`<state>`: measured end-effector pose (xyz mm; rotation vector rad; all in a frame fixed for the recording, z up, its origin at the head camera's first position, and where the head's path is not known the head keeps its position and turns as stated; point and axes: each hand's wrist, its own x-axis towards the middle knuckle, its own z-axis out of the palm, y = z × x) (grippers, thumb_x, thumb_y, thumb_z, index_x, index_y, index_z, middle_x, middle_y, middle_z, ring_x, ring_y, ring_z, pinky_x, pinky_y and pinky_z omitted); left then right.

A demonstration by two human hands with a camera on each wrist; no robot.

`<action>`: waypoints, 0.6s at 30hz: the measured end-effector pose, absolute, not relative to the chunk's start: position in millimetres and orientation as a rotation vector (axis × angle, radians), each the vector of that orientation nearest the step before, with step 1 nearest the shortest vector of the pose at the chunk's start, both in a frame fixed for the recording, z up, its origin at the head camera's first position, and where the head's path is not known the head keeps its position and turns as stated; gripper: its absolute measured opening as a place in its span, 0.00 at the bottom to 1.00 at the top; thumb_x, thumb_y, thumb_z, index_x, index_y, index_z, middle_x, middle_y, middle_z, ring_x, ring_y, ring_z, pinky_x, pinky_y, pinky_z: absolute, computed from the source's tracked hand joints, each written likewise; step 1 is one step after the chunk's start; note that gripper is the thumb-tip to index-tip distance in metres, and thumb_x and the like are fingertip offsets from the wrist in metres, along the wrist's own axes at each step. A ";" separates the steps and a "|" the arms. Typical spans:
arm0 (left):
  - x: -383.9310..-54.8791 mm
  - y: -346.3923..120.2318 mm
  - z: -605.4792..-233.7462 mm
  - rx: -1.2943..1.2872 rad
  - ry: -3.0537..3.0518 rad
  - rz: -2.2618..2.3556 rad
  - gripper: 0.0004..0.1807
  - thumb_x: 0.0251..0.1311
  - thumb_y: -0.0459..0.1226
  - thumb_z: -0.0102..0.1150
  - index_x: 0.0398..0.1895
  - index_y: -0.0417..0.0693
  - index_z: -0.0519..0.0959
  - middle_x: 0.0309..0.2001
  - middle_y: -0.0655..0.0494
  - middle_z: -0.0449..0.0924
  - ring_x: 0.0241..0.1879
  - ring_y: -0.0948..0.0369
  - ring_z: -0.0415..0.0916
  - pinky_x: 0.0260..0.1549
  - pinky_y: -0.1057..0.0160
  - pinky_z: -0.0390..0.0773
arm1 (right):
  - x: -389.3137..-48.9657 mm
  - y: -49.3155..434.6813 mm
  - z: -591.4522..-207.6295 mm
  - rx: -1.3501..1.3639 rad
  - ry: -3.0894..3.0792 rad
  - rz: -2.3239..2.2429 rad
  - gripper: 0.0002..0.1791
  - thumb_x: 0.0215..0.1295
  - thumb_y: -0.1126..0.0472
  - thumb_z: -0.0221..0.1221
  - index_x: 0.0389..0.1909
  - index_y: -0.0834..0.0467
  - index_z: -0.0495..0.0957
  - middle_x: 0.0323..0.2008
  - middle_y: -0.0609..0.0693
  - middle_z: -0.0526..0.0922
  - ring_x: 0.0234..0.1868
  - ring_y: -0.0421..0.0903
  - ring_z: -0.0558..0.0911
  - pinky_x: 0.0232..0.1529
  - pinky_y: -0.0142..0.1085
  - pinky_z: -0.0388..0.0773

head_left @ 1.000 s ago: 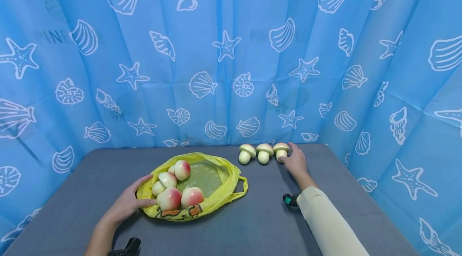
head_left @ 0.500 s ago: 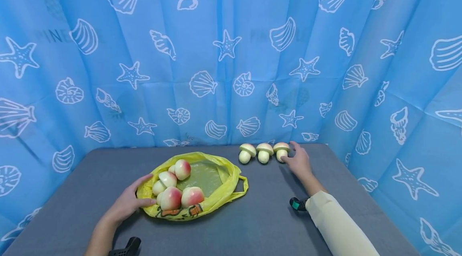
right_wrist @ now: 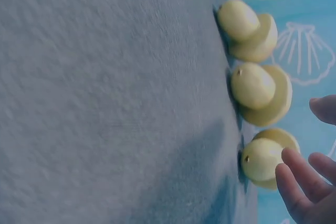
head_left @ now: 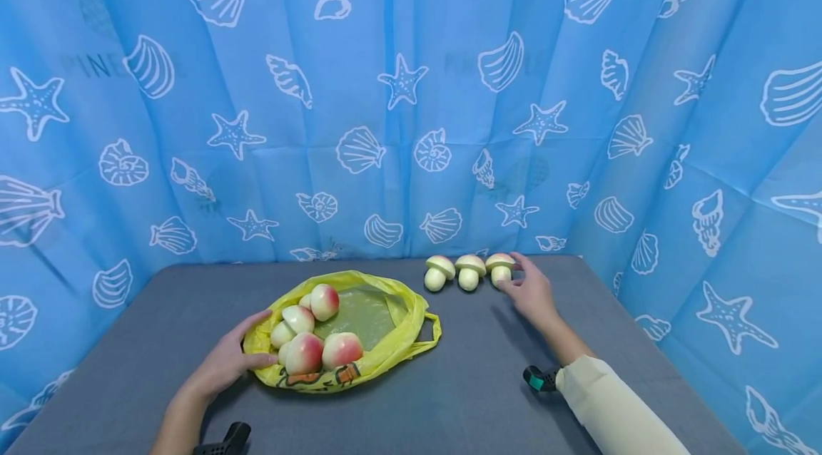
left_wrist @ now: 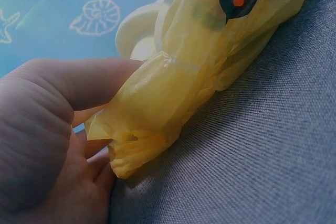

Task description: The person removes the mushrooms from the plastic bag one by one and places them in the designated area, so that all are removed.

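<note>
My left hand (head_left: 225,362) holds the left end of a yellow plastic bag (head_left: 392,351), its thumb over the rim in the left wrist view. Several toy mushrooms with pink-and-white caps, one a mushroom (head_left: 342,349) at the front, lie inside the open bag. My right hand (head_left: 531,292) is at the rightmost mushroom (head_left: 501,269) of a row of three, fingers spread beside it. In the right wrist view the thumb stands apart from the fingers (right_wrist: 304,179), which overlap that mushroom; whether they touch it I cannot tell. The middle mushroom (head_left: 471,273) and left mushroom (head_left: 439,274) stand beside it, caps up.
A grey cloth-covered table (head_left: 449,398) carries everything. Blue curtain (head_left: 411,120) with white shell prints hangs right behind the back edge, close to the mushroom row. The bag's handle loop (head_left: 429,332) points right on the table.
My right wrist and forearm have swung to the right, while the fingers stay by the rightmost mushroom. My left hand, the bag and the mushrooms look unmoved.
</note>
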<state>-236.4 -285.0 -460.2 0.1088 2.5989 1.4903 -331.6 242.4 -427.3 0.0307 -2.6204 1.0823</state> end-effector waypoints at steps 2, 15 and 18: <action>-236.0 -284.7 -459.7 0.113 2.601 1.483 0.50 0.55 0.46 0.69 0.76 0.42 0.51 0.73 0.30 0.45 0.69 0.33 0.44 0.62 0.31 0.50 | -326.4 238.7 -425.3 0.060 -2.610 1.106 0.37 0.63 0.62 0.65 0.71 0.61 0.61 0.57 0.65 0.74 0.45 0.59 0.82 0.37 0.47 0.80; -235.0 -284.7 -460.2 0.104 2.606 1.476 0.51 0.54 0.47 0.69 0.76 0.42 0.52 0.73 0.30 0.45 0.69 0.33 0.44 0.62 0.31 0.49 | -306.8 210.1 -418.6 0.230 -2.485 1.180 0.30 0.60 0.66 0.66 0.63 0.60 0.70 0.44 0.61 0.82 0.43 0.56 0.83 0.41 0.47 0.81; -235.4 -285.1 -460.1 0.102 2.606 1.477 0.51 0.54 0.47 0.69 0.76 0.43 0.52 0.73 0.31 0.45 0.69 0.33 0.44 0.62 0.31 0.49 | -304.5 202.3 -417.1 0.252 -2.479 1.211 0.29 0.59 0.66 0.66 0.62 0.61 0.72 0.44 0.61 0.83 0.42 0.55 0.83 0.39 0.45 0.81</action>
